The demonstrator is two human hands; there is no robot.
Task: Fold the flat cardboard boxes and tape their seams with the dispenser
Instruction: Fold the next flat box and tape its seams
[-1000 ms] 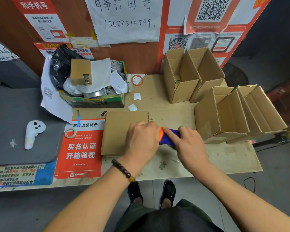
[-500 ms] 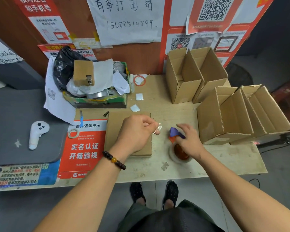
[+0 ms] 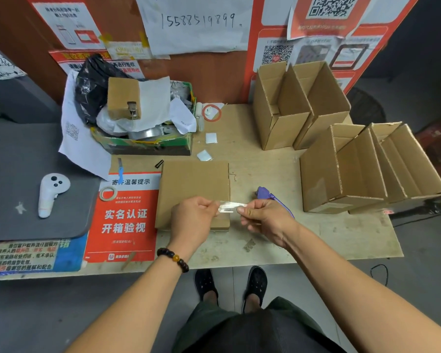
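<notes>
Strip of clear tape [image 3: 231, 207] stretched between both hands above the flat cardboard box [image 3: 192, 191].

Left hand [image 3: 192, 221] pinching one end, right hand [image 3: 264, 219] pinching the other. Flat box lying on the surface [image 3: 341, 238], just beside a red notice [image 3: 124, 217]. Purple dispenser [image 3: 264, 192] behind the right hand, partly hidden. Folded open boxes [image 3: 341, 169] standing to the right.

Flat box [image 3: 192, 192] mid table [image 3: 341, 238], folded boxes [image 3: 354, 169] right, bin [image 3: 148, 143] behind-left
</notes>
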